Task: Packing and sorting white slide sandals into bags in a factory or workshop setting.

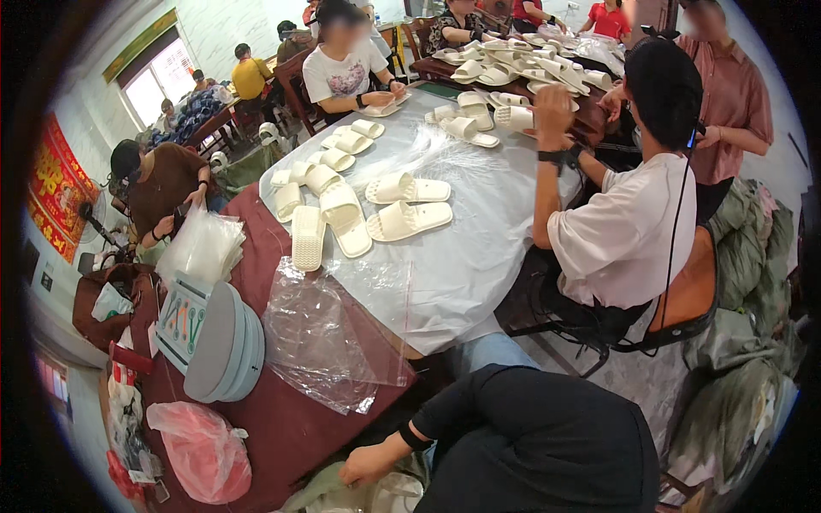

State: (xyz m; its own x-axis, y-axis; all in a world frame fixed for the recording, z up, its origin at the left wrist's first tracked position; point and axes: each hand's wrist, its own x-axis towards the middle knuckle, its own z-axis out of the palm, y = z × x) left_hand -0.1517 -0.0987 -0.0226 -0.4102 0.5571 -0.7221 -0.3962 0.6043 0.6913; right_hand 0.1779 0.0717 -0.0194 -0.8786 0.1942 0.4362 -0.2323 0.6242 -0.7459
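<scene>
My right hand [371, 463], with a black band on its wrist, reaches down at the lower edge beside the table. Its fingers curl round the rim of a green sack [318, 489]; the fingertips are partly hidden. Pale, whitish things [398, 492] show inside the sack, too cut off to name. My left hand is out of view. On the table beyond lie a clear plastic bag [329, 338] and several cream slippers [409, 221], most in pairs. One slipper [308, 238] shows its patterned sole.
A grey-blue case [227, 342] and a pink plastic bag [201, 453] stand on the dark red tablecloth [282, 445]. A stack of clear bags [201, 244] lies at its left edge. Co-workers sit round the table, one close on the right [624, 227]. More slippers [530, 64] are heaped at the back.
</scene>
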